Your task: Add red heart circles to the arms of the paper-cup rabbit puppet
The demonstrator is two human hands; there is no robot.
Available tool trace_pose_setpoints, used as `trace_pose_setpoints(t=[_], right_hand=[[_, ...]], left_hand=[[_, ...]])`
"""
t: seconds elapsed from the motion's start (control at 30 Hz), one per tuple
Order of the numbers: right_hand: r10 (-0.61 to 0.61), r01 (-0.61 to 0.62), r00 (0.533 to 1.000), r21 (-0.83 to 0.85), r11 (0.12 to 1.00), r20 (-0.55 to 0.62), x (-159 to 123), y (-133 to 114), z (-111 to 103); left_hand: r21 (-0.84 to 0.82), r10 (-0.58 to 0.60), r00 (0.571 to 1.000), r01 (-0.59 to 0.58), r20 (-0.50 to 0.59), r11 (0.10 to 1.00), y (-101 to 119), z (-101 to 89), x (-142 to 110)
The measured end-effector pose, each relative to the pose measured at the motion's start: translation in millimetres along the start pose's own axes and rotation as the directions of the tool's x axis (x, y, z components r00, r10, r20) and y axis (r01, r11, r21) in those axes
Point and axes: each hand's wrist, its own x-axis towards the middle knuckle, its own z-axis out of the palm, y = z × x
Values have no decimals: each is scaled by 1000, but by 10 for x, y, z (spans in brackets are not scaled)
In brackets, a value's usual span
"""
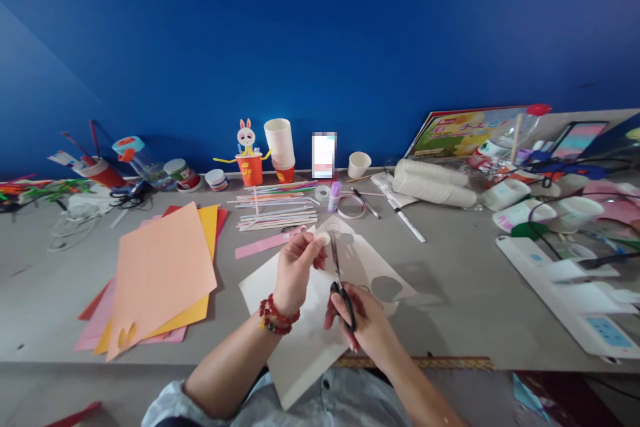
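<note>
My left hand point(301, 263), with red bead bracelets point(278, 315) at the wrist, pinches a small white paper piece point(325, 239) between thumb and fingers. In my right hand point(357, 313) are black-handled scissors point(343, 300), their blades pointing away from me, close beside the paper piece. Whether the blades touch it, I cannot tell. Under both hands lies white paper point(300, 340), with a round hole cut near its right side. A pink paper strip point(260, 244) rests to the left of my left hand.
Coloured paper sheets point(165, 273) are stacked on the left. Behind my hands lie several straws point(277, 203), a purple glue stick point(335, 196) and a tape roll point(351, 207). Stacked paper cups point(435, 187) and a white power strip point(565, 293) occupy the right. A rabbit-topped red cup point(249, 169) stands by the wall.
</note>
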Motion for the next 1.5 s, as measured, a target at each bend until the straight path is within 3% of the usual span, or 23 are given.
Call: trace_pose_setpoints(t=[0.2, 0.63, 1.5], right_hand=[[54, -56, 998, 38, 998, 40, 9, -8, 22], [25, -28, 999, 107, 994, 32, 83, -4, 35], [38, -37, 998, 31, 999, -45, 95, -13, 42]], left_hand=[[-18, 9, 999, -10, -33, 1000, -1, -19, 27], [-12, 26, 999, -26, -33, 1000, -6, -25, 35], [-33, 52, 996, -54, -73, 998, -56, 0, 7]])
